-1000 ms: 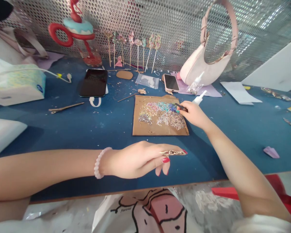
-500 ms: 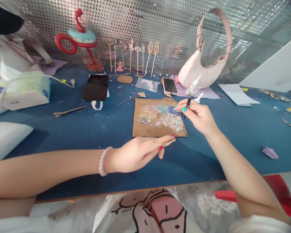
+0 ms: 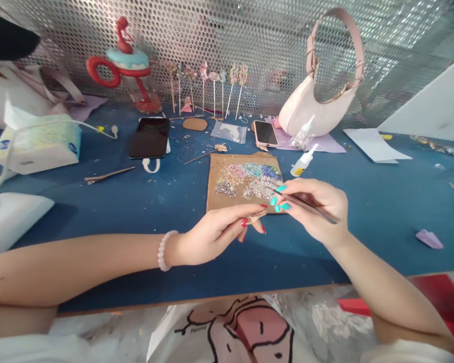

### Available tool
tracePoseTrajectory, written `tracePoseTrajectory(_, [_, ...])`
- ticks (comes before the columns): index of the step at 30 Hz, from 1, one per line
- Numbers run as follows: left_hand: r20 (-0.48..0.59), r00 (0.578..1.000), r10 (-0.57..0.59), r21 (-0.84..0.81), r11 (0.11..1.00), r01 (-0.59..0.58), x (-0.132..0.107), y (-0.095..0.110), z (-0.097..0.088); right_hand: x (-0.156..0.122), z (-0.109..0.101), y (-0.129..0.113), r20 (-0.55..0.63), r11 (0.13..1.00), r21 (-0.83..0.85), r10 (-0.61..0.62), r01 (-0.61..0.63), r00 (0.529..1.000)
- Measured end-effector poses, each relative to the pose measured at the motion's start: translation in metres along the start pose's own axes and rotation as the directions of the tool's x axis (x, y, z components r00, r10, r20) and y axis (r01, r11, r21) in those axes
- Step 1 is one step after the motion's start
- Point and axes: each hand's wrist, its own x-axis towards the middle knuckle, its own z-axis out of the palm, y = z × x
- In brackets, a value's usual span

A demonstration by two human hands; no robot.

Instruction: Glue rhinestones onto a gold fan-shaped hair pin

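Observation:
Between the fingertips of my left hand (image 3: pixel 215 232) is a small gold-coloured ornament (image 3: pixel 256 217), partly hidden by the fingers. Dark tweezers (image 3: pixel 310 204) are pinched in my right hand (image 3: pixel 320 209), their tips pointing left, just above and right of the ornament. Whether the tips grip anything is too small to tell. Behind both hands lies a brown cardboard piece (image 3: pixel 219 202), spread with loose rhinestones (image 3: pixel 255 174) in patches of pink, yellow, teal, blue, silver and clear. A white glue bottle (image 3: pixel 302 161) with a pointed nozzle stands tilted behind my right hand.
On the blue table lie a black phone (image 3: pixel 150 137), a pink-edged phone (image 3: pixel 265 133), a hair clip (image 3: pixel 109 175) and a plastic bag (image 3: pixel 229 132). Farther back are a red-handled cup (image 3: pixel 138 75), several decorated sticks (image 3: pixel 214 91) and a pale handbag (image 3: pixel 306 108). A tissue pack (image 3: pixel 38 146) sits left.
My right hand has drawn back from the blue rhinestones toward me, bringing the tweezers near the ornament. My left hand has shifted slightly left and turned the ornament; the glue bottle is now uncovered.

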Motion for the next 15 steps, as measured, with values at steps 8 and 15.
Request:
tracePoseTrajectory(8, [0.017, 0.999, -0.052, -0.034, 0.998, 0.052, -0.002, 0.001, 0.002, -0.005, 0.005, 0.000, -0.038, 0.976, 0.074, -0.204, 0.207, 0.978])
tracePoseTrajectory(15, [0.089, 0.995, -0.040, 0.067, 0.997, 0.034, 0.001, 0.010, -0.002, -0.003, 0.005, -0.004, 0.090, 0.973, 0.169, -0.175, 0.158, 0.980])
